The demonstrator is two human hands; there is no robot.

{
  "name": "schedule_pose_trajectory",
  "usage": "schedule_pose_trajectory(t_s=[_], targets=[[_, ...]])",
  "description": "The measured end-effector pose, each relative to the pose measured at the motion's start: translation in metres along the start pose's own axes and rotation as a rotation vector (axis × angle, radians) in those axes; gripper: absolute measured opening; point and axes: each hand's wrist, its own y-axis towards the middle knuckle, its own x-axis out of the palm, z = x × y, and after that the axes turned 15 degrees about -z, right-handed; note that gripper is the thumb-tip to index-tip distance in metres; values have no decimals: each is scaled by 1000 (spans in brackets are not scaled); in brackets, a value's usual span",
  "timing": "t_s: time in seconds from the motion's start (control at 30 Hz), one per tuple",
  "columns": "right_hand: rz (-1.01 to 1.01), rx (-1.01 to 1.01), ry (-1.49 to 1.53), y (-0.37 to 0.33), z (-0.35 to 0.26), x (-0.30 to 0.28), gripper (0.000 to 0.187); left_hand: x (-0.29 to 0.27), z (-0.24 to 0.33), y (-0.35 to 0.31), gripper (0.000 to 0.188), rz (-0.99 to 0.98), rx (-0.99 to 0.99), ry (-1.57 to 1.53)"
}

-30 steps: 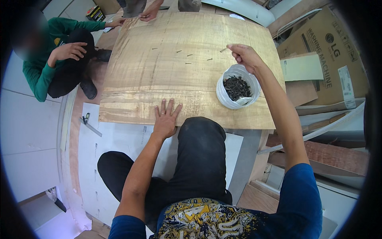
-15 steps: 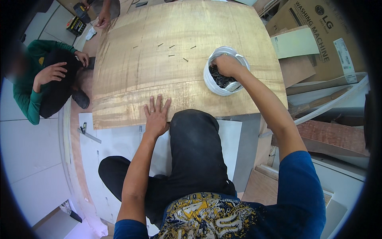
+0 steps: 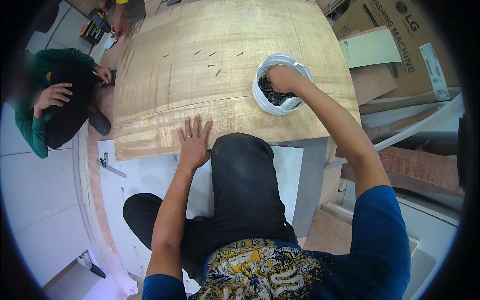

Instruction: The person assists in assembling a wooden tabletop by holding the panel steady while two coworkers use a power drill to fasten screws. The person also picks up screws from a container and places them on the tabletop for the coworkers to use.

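Note:
My right hand (image 3: 285, 80) reaches down into a white plastic bucket (image 3: 261, 102) that holds many dark screws (image 3: 271, 96). Its fingertips are hidden among the screws and behind the hand itself. The bucket stands on the right part of a large plywood sheet (image 3: 165, 100). Flat on the sheet's near edge, fingers spread, rests my left hand (image 3: 195, 144), open and holding nothing. Several loose screws lie scattered beyond it, one screw (image 3: 218, 72) nearest to the bucket's left side.
At left a person in a green sleeve (image 3: 35, 130) sits beside the sheet. Another person's hand (image 3: 120, 25) is at the far left corner, near a cordless drill (image 3: 100, 20). A square (image 3: 112, 167) lies at near left. A cardboard box (image 3: 410, 45) and boards stand at right.
The screw nearest the bucket has rolled a little to the left and turned. The far person's hand and the drill have shifted slightly. My right hand stays in the bucket; my left hand stays put.

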Motion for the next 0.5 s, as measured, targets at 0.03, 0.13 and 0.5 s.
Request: schedule_pose_trajectory(t_s=[0.03,0.13,0.5], targets=[[-28,29,0,2,-1,-2,33,1,-1,0,102,5,-1,7],[73,-31,194,0,3,-3,36,2,-1,1,101,15,2,7],[179,151,-7,8,-19,-1,22,2,0,-1,102,31,0,-8]])
